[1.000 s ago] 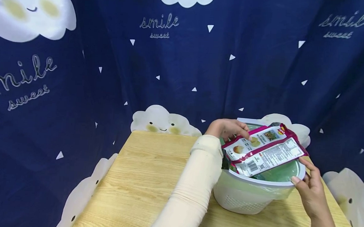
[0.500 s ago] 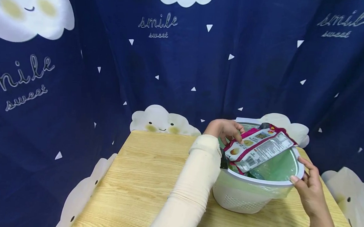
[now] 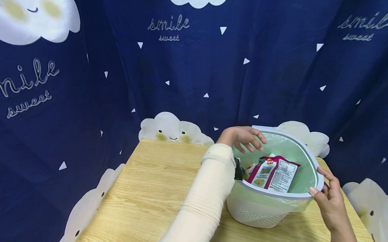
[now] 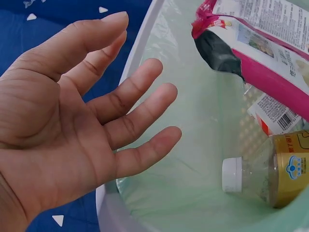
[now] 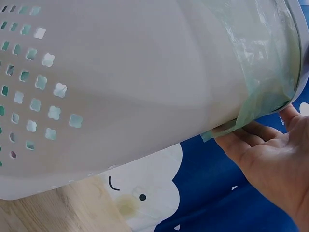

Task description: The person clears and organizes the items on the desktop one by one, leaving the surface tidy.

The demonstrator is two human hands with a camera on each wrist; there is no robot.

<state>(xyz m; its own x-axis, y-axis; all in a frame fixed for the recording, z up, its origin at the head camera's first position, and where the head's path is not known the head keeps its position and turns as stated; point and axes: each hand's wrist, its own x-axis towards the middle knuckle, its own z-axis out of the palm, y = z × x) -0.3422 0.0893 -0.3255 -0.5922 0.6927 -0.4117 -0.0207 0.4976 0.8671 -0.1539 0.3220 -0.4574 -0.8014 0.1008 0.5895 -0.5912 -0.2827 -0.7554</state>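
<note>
A white trash bin (image 3: 258, 212) with a pale green liner bag (image 4: 193, 125) stands on the table's right side. Inside it lies a magenta and white chip bag (image 3: 277, 173), back label up. Over the bin's far left rim hangs my left hand (image 3: 244, 137), fingers spread and holding nothing; the left wrist view has the chip bag apart from it. My right hand (image 3: 330, 200) holds the bin's right rim, thumb at the front and fingers along the outside. In the right wrist view, the liner's overhang partly hides these fingers.
A plastic bottle (image 4: 256, 169) with a white cap and yellow label lies in the bin, near a small wrapper with a barcode (image 4: 275, 116). Something black (image 3: 238, 169) sits at the bin's left rim. Behind the wooden table (image 3: 156, 176) hangs a dark blue curtain (image 3: 189, 71).
My left hand has let go of the chip bag, which dropped from rim height down into the bin. The left fingers have spread. My right hand stays at the rim.
</note>
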